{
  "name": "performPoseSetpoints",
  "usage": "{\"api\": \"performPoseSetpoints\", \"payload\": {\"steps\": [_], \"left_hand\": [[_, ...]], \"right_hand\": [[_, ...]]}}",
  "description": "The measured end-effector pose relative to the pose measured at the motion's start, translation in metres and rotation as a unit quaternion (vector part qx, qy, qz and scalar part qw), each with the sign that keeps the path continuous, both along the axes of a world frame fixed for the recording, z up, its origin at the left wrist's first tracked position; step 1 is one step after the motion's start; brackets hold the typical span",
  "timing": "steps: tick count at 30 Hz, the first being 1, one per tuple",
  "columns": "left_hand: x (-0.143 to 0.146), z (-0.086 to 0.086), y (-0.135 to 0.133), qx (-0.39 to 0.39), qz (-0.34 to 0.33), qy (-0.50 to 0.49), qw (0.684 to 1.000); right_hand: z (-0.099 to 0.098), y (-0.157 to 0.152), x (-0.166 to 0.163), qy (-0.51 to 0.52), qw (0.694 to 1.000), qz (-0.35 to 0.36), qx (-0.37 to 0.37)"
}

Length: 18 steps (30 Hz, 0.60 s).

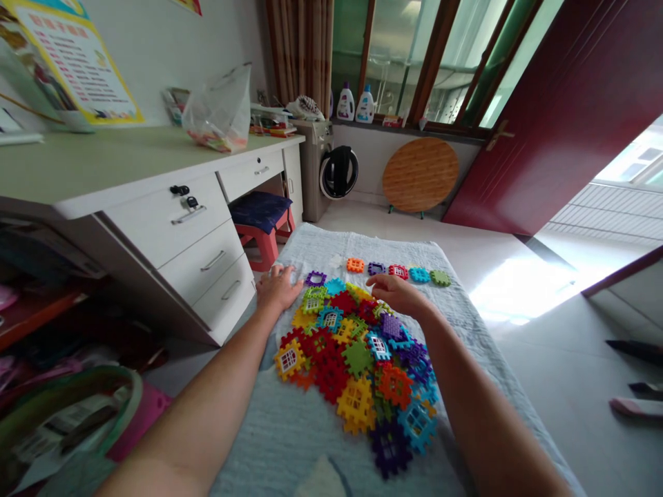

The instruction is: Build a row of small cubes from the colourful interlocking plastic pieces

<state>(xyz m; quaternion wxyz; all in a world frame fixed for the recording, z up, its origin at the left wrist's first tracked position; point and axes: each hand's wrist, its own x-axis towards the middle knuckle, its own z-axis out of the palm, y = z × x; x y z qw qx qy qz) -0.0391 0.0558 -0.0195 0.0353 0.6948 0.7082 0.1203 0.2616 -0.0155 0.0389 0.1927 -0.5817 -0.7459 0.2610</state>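
A heap of interlocking plastic building tiles (331, 366) in many colours lies on the cloth-covered table (248, 442). My left hand (280, 286) rests on the cloth left of the heap, fingers spread, holding nothing. Close to its fingertips lies a purple square frame tile (315, 278). Over the heap's far right edge is my right hand (398, 293), fingers loosely bent and slightly apart, with no tile visible in them. Beyond it runs a spaced row: an orange tile (355, 265), a purple one (377, 268), a red one (398, 271), a blue one (419, 275) and a green one (440, 278).
To the left stands a white desk (170, 155) with drawers and a plastic bag (220, 114) on top. A pink stool (265, 238) is tucked beneath. Past the table are a washing machine (313, 169), a round wooden board (420, 172) and a red door (549, 103).
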Motion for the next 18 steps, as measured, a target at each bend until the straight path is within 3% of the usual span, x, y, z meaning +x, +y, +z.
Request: {"api": "performPoseSetpoints", "payload": {"steps": [5,9,18], "left_hand": [[-0.003,-0.001,0.000,0.010,-0.008,-0.003,1.000],[-0.004,-0.002,0.001,0.010,-0.008,-0.002,1.000],[-0.005,-0.001,0.002,0.009,-0.014,0.007,1.000]], "right_hand": [[-0.010,-0.016,0.005,-0.032,0.998,0.011,0.049],[-0.013,-0.018,0.005,-0.027,0.999,0.030,0.022],[-0.004,-0.019,0.005,0.000,1.000,-0.005,0.013]]}}
